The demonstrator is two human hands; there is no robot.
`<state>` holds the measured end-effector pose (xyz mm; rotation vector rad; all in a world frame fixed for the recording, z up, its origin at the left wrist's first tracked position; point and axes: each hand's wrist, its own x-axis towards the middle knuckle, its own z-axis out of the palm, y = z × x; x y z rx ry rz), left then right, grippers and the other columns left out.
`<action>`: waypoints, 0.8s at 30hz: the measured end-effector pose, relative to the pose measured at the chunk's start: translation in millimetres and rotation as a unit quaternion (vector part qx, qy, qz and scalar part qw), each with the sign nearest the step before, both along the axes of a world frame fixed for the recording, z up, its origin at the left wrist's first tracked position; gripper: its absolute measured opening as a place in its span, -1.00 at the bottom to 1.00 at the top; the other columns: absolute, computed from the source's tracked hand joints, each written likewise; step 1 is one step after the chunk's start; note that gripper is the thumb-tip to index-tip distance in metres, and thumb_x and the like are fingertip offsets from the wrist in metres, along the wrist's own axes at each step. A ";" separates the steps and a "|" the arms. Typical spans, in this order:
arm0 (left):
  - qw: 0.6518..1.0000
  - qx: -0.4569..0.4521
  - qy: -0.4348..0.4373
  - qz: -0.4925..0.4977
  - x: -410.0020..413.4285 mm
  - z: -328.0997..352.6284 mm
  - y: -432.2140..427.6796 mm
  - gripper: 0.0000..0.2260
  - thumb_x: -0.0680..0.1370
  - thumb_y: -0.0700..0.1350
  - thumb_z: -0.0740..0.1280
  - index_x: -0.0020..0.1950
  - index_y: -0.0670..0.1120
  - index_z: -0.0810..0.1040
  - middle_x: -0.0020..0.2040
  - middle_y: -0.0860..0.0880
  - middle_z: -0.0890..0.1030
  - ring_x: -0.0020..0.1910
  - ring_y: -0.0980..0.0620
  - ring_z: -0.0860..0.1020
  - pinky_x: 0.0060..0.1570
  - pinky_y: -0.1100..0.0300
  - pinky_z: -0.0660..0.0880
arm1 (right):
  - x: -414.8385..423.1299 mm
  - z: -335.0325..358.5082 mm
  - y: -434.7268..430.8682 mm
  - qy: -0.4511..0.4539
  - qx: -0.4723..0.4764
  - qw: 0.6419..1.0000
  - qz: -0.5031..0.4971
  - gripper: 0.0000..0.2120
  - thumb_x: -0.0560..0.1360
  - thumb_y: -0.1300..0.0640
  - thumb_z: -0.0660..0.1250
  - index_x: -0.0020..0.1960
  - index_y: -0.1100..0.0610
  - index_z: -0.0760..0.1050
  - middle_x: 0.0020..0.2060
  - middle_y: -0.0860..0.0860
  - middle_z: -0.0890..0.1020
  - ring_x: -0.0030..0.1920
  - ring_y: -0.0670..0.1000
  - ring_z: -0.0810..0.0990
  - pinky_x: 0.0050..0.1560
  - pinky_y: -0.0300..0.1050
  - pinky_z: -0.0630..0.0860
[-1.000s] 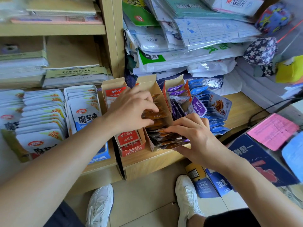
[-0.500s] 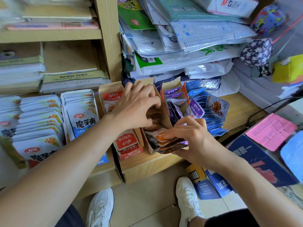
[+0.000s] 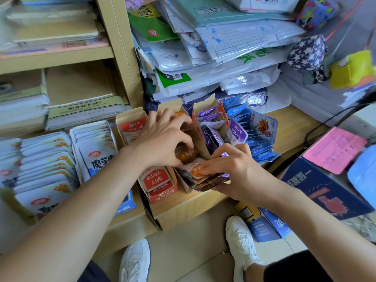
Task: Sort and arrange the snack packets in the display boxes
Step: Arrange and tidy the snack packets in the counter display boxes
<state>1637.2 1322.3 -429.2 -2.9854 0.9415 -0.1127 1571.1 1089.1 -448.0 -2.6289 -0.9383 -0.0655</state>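
Two white sneakers [image 3: 241, 241] stand on the pale floor at the foot of a wooden bench [image 3: 183, 208]. At the bench's front edge the right hand [image 3: 238, 171] clamps a bundle of orange packets [image 3: 193, 169]. Its thumb lies across the top one, a small glossy sachet with an orange panel, white lettering and a pale sealed rim. The fingers curl beneath darker brown sachets in the same bundle. The bundle juts from the open front of a narrow cardboard display box [image 3: 198, 138], the middle of three set side by side.

Just behind, the left hand [image 3: 162, 143] lies over that box, its fingers curled down and closed on more of the orange packets standing in file inside. In the box to the left, red packets [image 3: 155, 180] with white script stand in a row. In the box to the right, purple packets [image 3: 209, 116] lean unevenly. Blue packets [image 3: 258, 137] fan out on the bench beside them, and white packets [image 3: 95, 147] fill trays further left. Behind all of this, plastic mailer bags [image 3: 213, 64] are heaped beside a wooden shelf [image 3: 120, 47].
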 end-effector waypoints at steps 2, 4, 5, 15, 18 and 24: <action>0.999 0.013 -0.030 0.020 -0.9 2.6 -4.3 -0.61 0.28 0.25 0.58 0.06 0.26 0.63 0.45 0.13 0.27 0.36 -0.09 0.18 0.24 -0.09 0.15 | 0.4 -1.3 -0.5 0.004 -0.007 1.000 -0.002 -0.53 0.35 0.03 0.61 0.22 -0.14 0.62 0.05 -0.05 0.61 0.19 -0.09 0.43 0.18 0.11 0.27; 0.998 0.013 -0.047 0.026 -1.1 3.6 -6.6 -0.65 0.28 0.22 0.58 0.02 0.24 0.64 0.43 0.12 0.31 0.34 -0.09 0.20 0.23 -0.09 0.15 | 0.8 -1.3 -0.7 0.009 -0.008 1.000 0.001 -0.52 0.34 0.03 0.61 0.23 -0.14 0.62 0.06 -0.06 0.62 0.19 -0.11 0.43 0.19 0.11 0.26; 0.998 0.008 -0.055 0.027 -0.8 3.5 -7.3 -0.68 0.30 0.20 0.56 0.01 0.22 0.65 0.42 0.12 0.34 0.33 -0.08 0.22 0.22 -0.09 0.15 | 0.8 -0.6 -0.9 0.009 -0.008 1.000 0.003 -0.52 0.34 0.03 0.61 0.23 -0.15 0.61 0.06 -0.07 0.62 0.19 -0.11 0.43 0.20 0.10 0.25; 0.997 0.038 -0.041 0.058 -0.3 -6.0 -0.5 -0.45 0.26 0.45 0.44 0.17 0.24 0.61 0.50 0.09 0.35 0.40 -0.09 0.27 0.23 -0.15 0.22 | 0.4 -2.8 -0.5 -0.029 -0.007 0.999 0.014 -0.51 0.40 -0.01 0.57 0.28 -0.16 0.54 -0.05 -0.24 0.62 0.06 -0.10 0.40 0.10 0.04 0.25; 0.996 0.045 -0.013 0.075 0.8 -4.0 -1.5 -0.31 0.20 0.50 0.44 0.24 0.23 0.58 0.52 0.09 0.30 0.41 -0.09 0.23 0.24 -0.16 0.24 | 0.7 -3.6 -0.3 -0.024 0.004 1.000 0.017 -0.54 0.39 0.00 0.57 0.25 -0.19 0.56 -0.01 -0.23 0.65 0.05 -0.09 0.41 0.10 0.02 0.22; 0.994 0.047 -0.046 0.087 0.7 -10.8 -10.8 -0.51 0.25 0.34 0.50 0.10 0.17 0.61 0.45 0.05 0.37 0.36 -0.13 0.28 0.17 -0.14 0.24 | 1.4 -6.1 -0.6 -0.013 0.000 1.000 0.007 -0.64 0.41 -0.02 0.54 0.18 -0.16 0.62 -0.05 -0.11 0.67 0.03 -0.06 0.47 0.12 0.10 0.28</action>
